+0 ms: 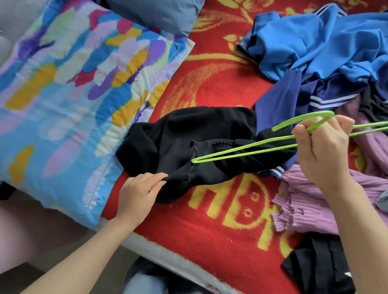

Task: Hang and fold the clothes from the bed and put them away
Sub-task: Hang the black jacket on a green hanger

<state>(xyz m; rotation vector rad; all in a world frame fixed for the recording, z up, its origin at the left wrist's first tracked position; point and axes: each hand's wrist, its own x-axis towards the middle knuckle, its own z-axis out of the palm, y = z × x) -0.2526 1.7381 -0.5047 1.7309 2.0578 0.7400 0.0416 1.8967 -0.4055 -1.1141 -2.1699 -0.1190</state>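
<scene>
A black knit garment (pixel 184 141) lies crumpled on the red bed cover (pixel 205 223) in the middle of the view. My left hand (pixel 140 193) pinches its ribbed edge at the near side. My right hand (pixel 321 151) grips a bright green hanger (pixel 246 149) at the base of its hook. One arm of the hanger points left, and its tip sits at the opening of the black garment. More clothes lie heaped to the right: a blue top (pixel 326 43), navy striped pieces (pixel 333 93) and a purple ribbed garment (pixel 305 203).
A large colourful pillow (pixel 63 102) lies at the left, with a grey-blue pillow (pixel 154 0) behind it. Another black garment (pixel 318 275) hangs over the bed's near right edge. My knees in jeans (pixel 166 292) are below the bed edge.
</scene>
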